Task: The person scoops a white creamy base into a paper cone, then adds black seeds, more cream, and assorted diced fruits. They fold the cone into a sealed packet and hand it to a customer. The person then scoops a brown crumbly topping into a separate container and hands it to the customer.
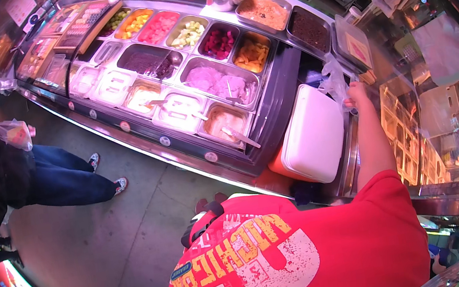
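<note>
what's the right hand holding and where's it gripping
The right hand grips a clear plastic bag by its bunched upper edge, beside the white cooler lid. The left hand is not in view.

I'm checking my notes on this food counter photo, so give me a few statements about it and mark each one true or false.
1. The person's right hand is at a clear crinkled plastic bag. True.
2. A white rectangular plastic lid lies at the counter's end. True.
3. The purple-pink filling tray is empty. False: it is full.
4. The person wears a blue shirt. False: the short-sleeved shirt is red.
5. The left hand holds a scoop. False: it is out of view.
</note>
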{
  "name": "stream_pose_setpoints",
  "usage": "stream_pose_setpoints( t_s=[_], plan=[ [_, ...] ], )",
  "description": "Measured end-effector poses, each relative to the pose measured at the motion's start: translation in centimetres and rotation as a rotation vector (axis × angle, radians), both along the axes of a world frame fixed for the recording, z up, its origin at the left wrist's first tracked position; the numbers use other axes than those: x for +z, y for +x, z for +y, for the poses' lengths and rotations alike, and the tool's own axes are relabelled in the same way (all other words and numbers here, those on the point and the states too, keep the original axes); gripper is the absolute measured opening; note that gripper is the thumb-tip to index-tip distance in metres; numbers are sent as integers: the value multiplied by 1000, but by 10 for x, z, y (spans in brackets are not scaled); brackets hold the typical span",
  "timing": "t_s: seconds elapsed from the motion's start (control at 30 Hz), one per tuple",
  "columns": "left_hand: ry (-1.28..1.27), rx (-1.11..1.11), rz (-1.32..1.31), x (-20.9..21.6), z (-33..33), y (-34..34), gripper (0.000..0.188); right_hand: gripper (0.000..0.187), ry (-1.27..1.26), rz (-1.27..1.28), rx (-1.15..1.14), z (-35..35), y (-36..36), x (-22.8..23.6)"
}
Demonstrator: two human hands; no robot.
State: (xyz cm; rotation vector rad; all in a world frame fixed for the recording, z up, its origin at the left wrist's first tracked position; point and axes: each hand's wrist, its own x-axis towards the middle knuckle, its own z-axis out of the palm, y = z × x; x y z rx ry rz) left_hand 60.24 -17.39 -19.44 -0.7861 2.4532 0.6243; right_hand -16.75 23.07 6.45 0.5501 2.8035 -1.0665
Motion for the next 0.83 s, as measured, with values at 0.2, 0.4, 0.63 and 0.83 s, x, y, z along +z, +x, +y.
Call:
stream_pose_setpoints(
  t_s=[0.2,0.4,0.63,0.83],
  plan=[
    [-28,-37,19,-14,9,-21,16,22,784,437,288,-8,-11,49],
    [-56,-5,34,-15,16,5,12,37,532,476,657,-84,7,55],
    [-71,177,104,-1,26,0,12,17,60,754,1129,-215,119,48],
    [147,771,600,-29,90,76,19,10,18,759,1690,-281,259,70]
  ],
)
